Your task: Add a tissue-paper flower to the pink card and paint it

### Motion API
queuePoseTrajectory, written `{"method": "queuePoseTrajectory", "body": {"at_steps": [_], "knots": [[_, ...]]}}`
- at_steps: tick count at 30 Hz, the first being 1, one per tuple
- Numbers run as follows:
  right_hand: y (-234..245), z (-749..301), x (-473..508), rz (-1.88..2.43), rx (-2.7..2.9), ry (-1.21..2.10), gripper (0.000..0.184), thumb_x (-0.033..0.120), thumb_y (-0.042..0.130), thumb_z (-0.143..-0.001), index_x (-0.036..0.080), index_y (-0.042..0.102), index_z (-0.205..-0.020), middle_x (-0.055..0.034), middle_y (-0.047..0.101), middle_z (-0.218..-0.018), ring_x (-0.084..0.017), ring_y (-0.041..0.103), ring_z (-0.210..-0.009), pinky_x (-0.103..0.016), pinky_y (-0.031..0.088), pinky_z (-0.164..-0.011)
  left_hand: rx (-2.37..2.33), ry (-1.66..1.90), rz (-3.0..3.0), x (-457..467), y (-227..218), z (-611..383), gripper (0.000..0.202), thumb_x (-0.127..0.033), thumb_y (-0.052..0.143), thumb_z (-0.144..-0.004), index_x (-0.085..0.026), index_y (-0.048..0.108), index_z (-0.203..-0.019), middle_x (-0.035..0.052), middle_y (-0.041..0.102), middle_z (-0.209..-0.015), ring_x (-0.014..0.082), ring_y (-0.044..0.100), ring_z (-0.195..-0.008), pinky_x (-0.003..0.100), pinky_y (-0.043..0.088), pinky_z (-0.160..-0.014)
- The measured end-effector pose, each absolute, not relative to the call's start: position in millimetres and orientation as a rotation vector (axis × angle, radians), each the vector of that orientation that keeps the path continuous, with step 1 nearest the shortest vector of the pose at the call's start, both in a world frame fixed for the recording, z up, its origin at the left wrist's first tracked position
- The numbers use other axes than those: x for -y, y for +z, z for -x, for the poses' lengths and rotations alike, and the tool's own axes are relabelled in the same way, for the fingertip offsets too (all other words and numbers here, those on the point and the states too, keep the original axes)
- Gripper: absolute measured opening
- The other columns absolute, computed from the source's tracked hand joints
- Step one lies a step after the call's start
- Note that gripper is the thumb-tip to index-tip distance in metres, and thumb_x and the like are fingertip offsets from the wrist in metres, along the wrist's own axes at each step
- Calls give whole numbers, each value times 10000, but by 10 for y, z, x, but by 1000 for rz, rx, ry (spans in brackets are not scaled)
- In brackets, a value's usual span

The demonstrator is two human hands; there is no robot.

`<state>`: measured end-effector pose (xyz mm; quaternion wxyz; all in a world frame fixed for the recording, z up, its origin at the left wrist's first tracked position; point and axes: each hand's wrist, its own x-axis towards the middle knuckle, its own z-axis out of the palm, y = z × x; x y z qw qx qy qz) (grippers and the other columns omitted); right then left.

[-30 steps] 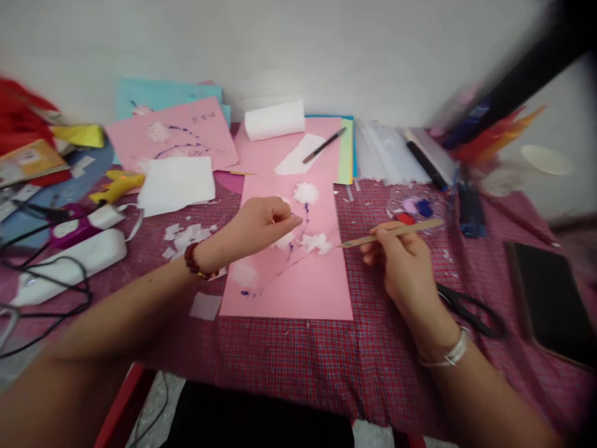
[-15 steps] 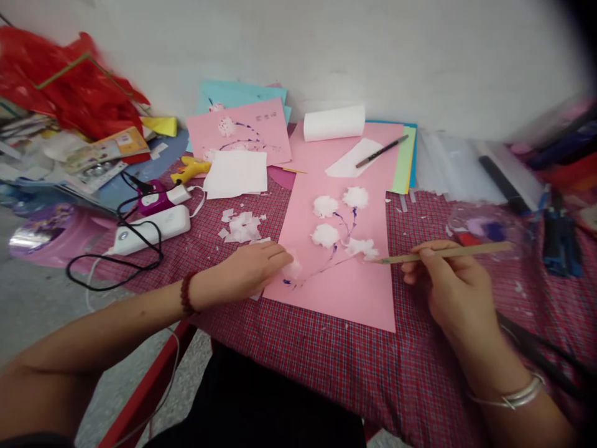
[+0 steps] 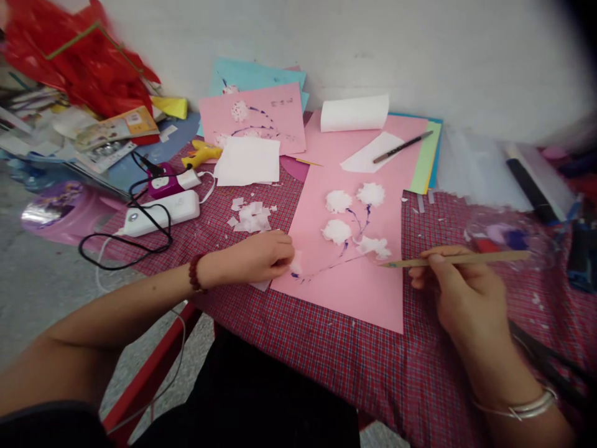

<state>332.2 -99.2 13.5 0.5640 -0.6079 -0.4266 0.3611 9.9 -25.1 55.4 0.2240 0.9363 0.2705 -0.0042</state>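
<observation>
Head view: four white tufts stuck on pink sheet; your left hand pinches fifth tuft at stem's end, unpressed; your right hand grips brush.

This is a home craft corner rather than a workshop: a low table under a red checked cloth stands against a plain white wall. Coloured paper sheets, a yellow glue gun, a power strip and paper scraps crowd it, with magazines piled at the side.

Soft even light, blurred warped edges
</observation>
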Motion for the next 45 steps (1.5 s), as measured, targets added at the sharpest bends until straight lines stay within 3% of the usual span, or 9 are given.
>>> {"method": "queuePoseTrajectory", "body": {"at_steps": [3, 14, 22, 24, 28, 30, 35, 41, 45], "knots": [[134, -3320, 998, 1426, 1008, 853, 37, 231, 649, -836, 197, 658, -826, -6, 657, -609, -125, 587, -475, -228, 488, -460, -799, 43, -2542, 247, 543, -113, 178, -118, 513, -868, -154, 544, -696, 22, 555, -740, 141, 498, -723, 278, 388, -696], [143, -3322, 1005, 1411, 1030, 864, 77, 275, 659, -840, 199, 653, -834, 10, 661, -621, -109, 591, -493, -202, 499, -491, -1014, 204, -2032, 183, 615, -31, 171, -244, 541, -835, -146, 649, -744, -8, 585, -665, 90, 512, -600, 208, 382, -561], [179, -3322, 1015, 1383, 1041, 863, 119, 301, 663, -853, 187, 650, -820, 3, 656, -627, -110, 593, -492, -207, 503, -480, -1090, 397, -1966, 113, 721, -97, 90, -220, 605, -759, -157, 558, -716, -18, 538, -639, 85, 473, -579, 212, 377, -535], [168, -3330, 1014, 1386, 1054, 856, 125, 308, 662, -856, 187, 652, -825, 2, 659, -637, -111, 594, -494, -212, 507, -480, -1076, 456, -1893, 103, 731, -98, 84, -203, 613, -749, -161, 553, -790, -41, 496, -633, 73, 443, -555, 200, 353, -507], [132, -3338, 1015, 1373, 1078, 864, 148, 347, 659, -862, 200, 650, -846, 6, 662, -645, -120, 600, -506, -227, 517, -480, -1019, 486, -1776, 72, 708, -115, 421, -160, 624, -722, -172, 527, -1132, -58, 486, -705, 63, 432, -552, 182, 323, -479], [119, -3337, 1015, 1357, 1085, 869, 161, 364, 657, -868, 205, 651, -850, 7, 660, -646, -125, 598, -503, -238, 518, -472, -1012, 471, -1787, 56, 696, -149, 472, -150, 624, -720, -174, 522, -1181, -62, 481, -702, 64, 427, -553, 181, 316, -479], [117, -3334, 1007, 1347, 1090, 866, 169, 371, 655, -878, 204, 653, -851, 0, 660, -654, -134, 594, -495, -258, 509, -465, -1035, 341, -1844, 36, 733, -268, 84, -220, 610, -778, -147, 599, -817, -37, 542, -623, 72, 475, -559, 189, 363, -508], [118, -3347, 1008, 1370, 1107, 864, 137, 355, 644, -885, 220, 655, -864, 12, 658, -642, -129, 594, -495, -253, 508, -486, -1107, 299, -2056, 43, 828, -260, 187, -242, 532, -843, -144, 665, -756, -3, 623, -639, 87, 512, -578, 208, 385, -536], [88, -3354, 1003, 1343, 1108, 890, 152, 372, 652, -881, 221, 653, -858, 20, 656, -653, -118, 594, -492, -238, 506, -482, -1128, 347, -2197, 43, 763, -193, 186, -216, 535, -831, -155, 710, -825, 29, 712, -764, 122, 614, -701, 248, 481, -674]]}}
